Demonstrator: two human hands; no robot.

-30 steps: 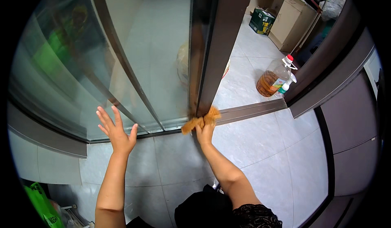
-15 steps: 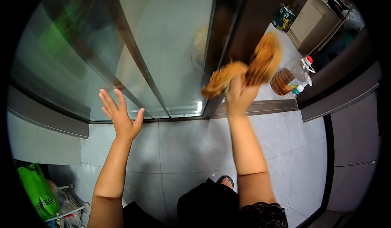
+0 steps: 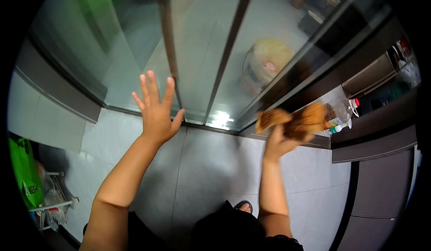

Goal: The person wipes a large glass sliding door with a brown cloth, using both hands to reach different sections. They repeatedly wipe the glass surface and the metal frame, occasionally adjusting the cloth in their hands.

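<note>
My right hand [image 3: 279, 145] grips a brown and orange cloth [image 3: 310, 118] that is bunched and fans out above the fingers, blurred by motion. It is beside the dark edge of a sliding glass door [image 3: 206, 40]. My left hand [image 3: 157, 109] is open, its fingers spread and pointing up in front of the glass panes. I cannot tell whether its palm touches the glass. Behind the cloth, a large plastic bottle [image 3: 342, 109] with a red cap is partly hidden.
A yellowish round bucket [image 3: 269, 62] shows through the glass. Next to the large bottle lies a smaller white and green bottle [image 3: 340, 127]. A bright green bag [image 3: 24, 172] and a white rack [image 3: 54, 205] stand at the left. Grey cabinets [image 3: 381, 183] are at the right, above grey floor tiles [image 3: 206, 161].
My view has turned, so the door's frame slants more to the right. My right hand has moved down and right with the cloth. My left hand has risen and moved right.
</note>
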